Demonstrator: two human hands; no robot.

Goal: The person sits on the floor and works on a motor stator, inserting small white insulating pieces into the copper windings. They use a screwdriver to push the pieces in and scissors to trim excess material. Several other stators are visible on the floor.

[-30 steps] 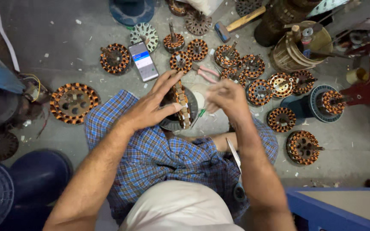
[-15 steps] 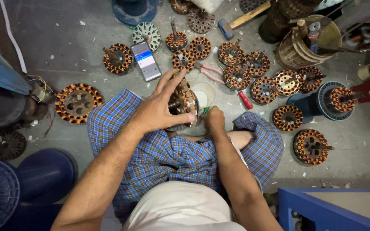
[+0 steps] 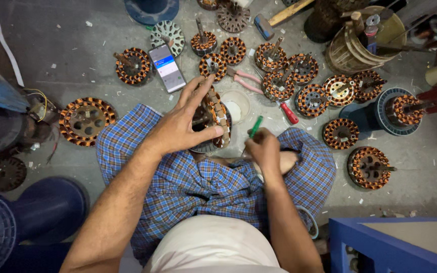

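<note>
Left hand (image 3: 178, 130) clamps wound stator (image 3: 211, 119) at twelve o'clock above knees, right hand (image 3: 263, 149) fisted around green-handled tool (image 3: 254, 127); best keep stator braced firm.

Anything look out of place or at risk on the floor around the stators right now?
A smartphone lies on the bare floor with its screen lit, wedged among wound stators, near a hammer. Pink-handled pliers and a red-handled screwdriver lie loose nearby.

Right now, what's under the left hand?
The left hand lies spread over a copper-wound stator held above the checked cloth on the lap. Its right half shows; the hand covers the rest, and its underside is hidden.
</note>
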